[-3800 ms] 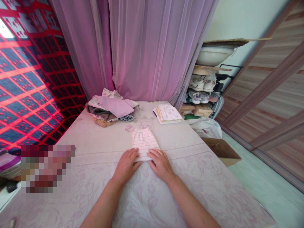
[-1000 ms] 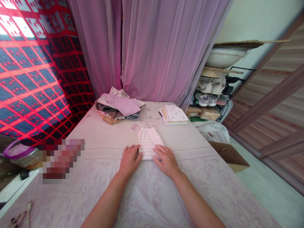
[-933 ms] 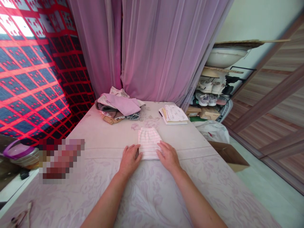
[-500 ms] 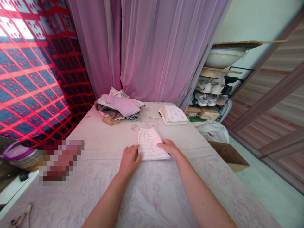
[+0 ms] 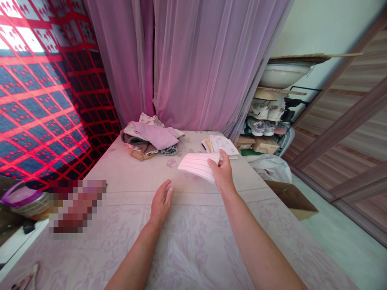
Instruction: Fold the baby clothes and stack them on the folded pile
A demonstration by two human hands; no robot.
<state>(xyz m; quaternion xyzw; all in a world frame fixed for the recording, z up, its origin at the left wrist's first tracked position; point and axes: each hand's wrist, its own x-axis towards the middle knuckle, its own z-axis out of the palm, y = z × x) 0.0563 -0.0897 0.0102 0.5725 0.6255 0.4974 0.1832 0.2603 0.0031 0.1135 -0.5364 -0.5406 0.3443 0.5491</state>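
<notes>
My right hand (image 5: 223,172) grips one end of a folded striped garment (image 5: 198,164), white with thin pinkish lines and seemingly a small pair of shorts or pants. It is held above the bed, thumb on top. My left hand (image 5: 161,202) hovers or rests over the bed sheet to the left, holding nothing, with thumb and fingers apart. Just beyond the garment lies a stack of folded clothes (image 5: 225,146), the top one white with a small print. At the far left of the bed a heap of loose clothes (image 5: 154,135) spills over a wicker basket (image 5: 138,154).
The bed (image 5: 187,241) has a pale floral sheet. Purple curtains (image 5: 193,64) hang behind it. To the right are a shoe rack (image 5: 266,108) and an open cardboard box (image 5: 290,197). A purple-rimmed bucket (image 5: 26,197) stands at left, near a blurred-out patch (image 5: 77,207).
My right hand has lifted the striped garment off the bed, turning it and moving it up toward the folded stack. My left hand has let go and drawn back slightly.
</notes>
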